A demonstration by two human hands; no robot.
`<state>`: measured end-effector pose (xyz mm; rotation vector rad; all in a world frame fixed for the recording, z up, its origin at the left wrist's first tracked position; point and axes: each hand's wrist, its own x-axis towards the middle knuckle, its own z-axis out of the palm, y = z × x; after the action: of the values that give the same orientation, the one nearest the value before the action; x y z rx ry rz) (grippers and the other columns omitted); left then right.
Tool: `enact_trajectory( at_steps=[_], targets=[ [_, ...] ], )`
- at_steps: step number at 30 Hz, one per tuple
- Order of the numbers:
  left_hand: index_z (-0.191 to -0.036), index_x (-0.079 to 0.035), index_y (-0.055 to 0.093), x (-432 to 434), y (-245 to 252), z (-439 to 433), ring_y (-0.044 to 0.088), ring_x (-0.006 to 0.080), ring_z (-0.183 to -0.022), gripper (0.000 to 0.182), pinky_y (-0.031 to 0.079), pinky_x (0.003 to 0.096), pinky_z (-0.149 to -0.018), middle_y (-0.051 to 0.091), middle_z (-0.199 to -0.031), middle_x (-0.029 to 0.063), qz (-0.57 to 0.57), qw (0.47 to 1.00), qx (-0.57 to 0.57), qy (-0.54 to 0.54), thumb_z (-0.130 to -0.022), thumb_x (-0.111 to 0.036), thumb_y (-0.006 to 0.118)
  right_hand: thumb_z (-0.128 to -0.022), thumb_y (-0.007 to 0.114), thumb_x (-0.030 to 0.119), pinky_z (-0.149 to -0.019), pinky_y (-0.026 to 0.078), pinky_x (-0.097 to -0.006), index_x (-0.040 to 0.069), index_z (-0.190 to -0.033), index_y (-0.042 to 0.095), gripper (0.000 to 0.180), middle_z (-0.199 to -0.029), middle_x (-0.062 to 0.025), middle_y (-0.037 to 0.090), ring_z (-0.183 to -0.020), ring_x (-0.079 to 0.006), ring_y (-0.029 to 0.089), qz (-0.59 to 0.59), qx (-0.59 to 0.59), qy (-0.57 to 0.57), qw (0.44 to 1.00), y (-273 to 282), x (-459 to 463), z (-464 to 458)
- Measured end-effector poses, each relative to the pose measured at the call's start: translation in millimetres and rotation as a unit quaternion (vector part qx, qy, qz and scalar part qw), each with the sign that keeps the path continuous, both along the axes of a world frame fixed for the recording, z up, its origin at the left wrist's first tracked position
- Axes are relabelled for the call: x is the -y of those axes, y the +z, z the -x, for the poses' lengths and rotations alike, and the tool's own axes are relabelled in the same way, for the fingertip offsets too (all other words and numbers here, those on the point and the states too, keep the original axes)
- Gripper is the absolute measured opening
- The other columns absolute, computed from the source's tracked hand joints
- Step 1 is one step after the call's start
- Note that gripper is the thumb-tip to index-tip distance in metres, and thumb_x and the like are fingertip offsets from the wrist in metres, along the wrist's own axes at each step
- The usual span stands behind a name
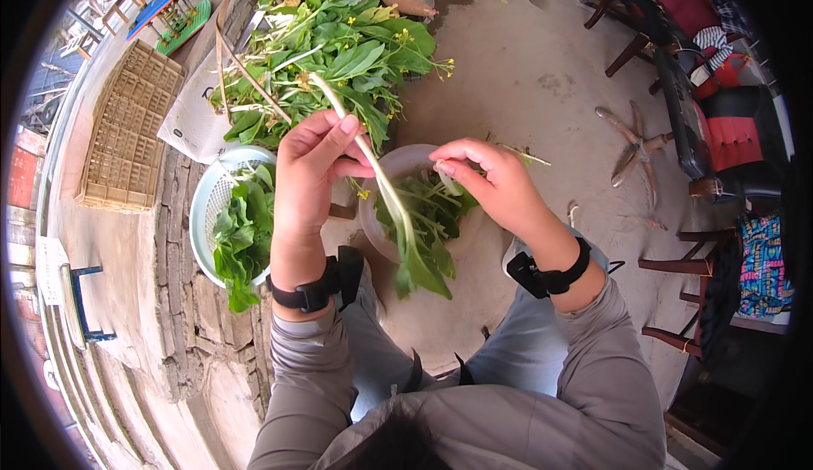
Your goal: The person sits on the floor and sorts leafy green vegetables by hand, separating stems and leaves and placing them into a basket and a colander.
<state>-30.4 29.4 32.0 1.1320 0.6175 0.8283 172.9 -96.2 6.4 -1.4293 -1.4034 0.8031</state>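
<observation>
My left hand [308, 168] pinches a long, pale leafy-green stalk [385, 181] between thumb and fingers. Its bare end points up and away, and its green leaf [419, 267] hangs down towards my knees. In the fingertips of my right hand [502, 181] is a small pale strip [448, 181], which looks like peel or a bit of stem. Below both hands stands a round plastic basin [376, 232] with leafy greens [438, 216] in it. Left of my left forearm, a pale blue colander [202, 216] holds picked green leaves [244, 216].
Beyond my hands lies a big heap of flowering greens [356, 57] with a curved basket handle [220, 32] over it. A tan plastic crate [130, 127] stands at the left on the concrete ledge. Wooden chairs [689, 267] line the right. A star-shaped wooden piece [637, 146] rests on the floor.
</observation>
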Motion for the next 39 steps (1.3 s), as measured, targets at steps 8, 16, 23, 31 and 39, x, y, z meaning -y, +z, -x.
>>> enact_trajectory(
  at_steps=[8,16,23,31,39],
  targets=[
    [-0.088,0.0,0.063,4.2,-2.3,-10.9,0.066,0.0135,-0.063,0.016,0.059,0.025,-0.058,0.065,-0.074,0.0064,0.036,0.999,-0.005,-0.017,-0.094,-0.015,0.062,-0.096,0.057,0.009,-0.088,0.051,-0.031,-0.004,-0.115,0.063,0.023,-0.102,-0.0104,0.069,-0.095,-0.016,0.066,0.05,-0.157,0.064,0.984,-7.9,-6.4,8.6],
    [-0.087,-0.002,0.065,15.4,-6.1,-22.5,0.063,0.0089,-0.062,0.017,0.047,0.0184,-0.051,0.067,-0.075,0.0037,-0.049,0.992,-0.114,-0.015,-0.093,-0.018,0.065,-0.096,0.059,0.014,-0.085,0.051,-0.0284,-0.005,-0.114,0.065,0.028,-0.099,-0.0097,0.07,-0.09,-0.014,0.065,0.123,-0.283,0.092,0.947,-2.7,-6.2,19.6],
    [-0.083,-0.003,0.069,24.6,-11.7,-27.6,0.062,0.014,-0.061,0.005,0.048,0.0244,-0.054,0.069,-0.075,0.0041,-0.347,0.915,-0.201,0.051,-0.084,-0.007,0.072,-0.094,0.06,0.012,-0.078,0.048,-0.0253,-0.006,-0.109,0.067,0.024,-0.089,-0.006,0.068,-0.083,-0.0103,0.061,0.119,-0.23,0.066,0.964,-14.8,-9.3,14.7],
    [-0.085,-0.007,0.068,32.0,-22.6,-43.0,0.067,0.0257,-0.072,0.016,0.054,0.0334,-0.06,0.069,-0.083,0.0067,-0.613,0.776,-0.142,0.053,-0.07,-0.001,0.068,-0.088,0.065,0.017,-0.069,0.048,-0.0243,-0.001,-0.099,0.07,0.021,-0.083,-0.005,0.066,-0.072,-0.0118,0.061,0.209,-0.38,-0.026,0.901,-26.8,-8.7,5.5],
    [-0.087,-0.002,0.071,26.7,-18.2,-41.6,0.059,0.0075,-0.062,0.013,0.045,0.0192,-0.053,0.071,-0.085,0.0053,-0.094,0.986,-0.102,0.098,-0.09,-0.014,0.067,-0.096,0.058,0.02,-0.074,0.049,-0.0262,0.0,-0.099,0.067,0.023,-0.088,-0.0045,0.066,-0.081,-0.0115,0.061,0.151,-0.348,0.08,0.922,-14.8,-11.2,5.6]
  ],
)
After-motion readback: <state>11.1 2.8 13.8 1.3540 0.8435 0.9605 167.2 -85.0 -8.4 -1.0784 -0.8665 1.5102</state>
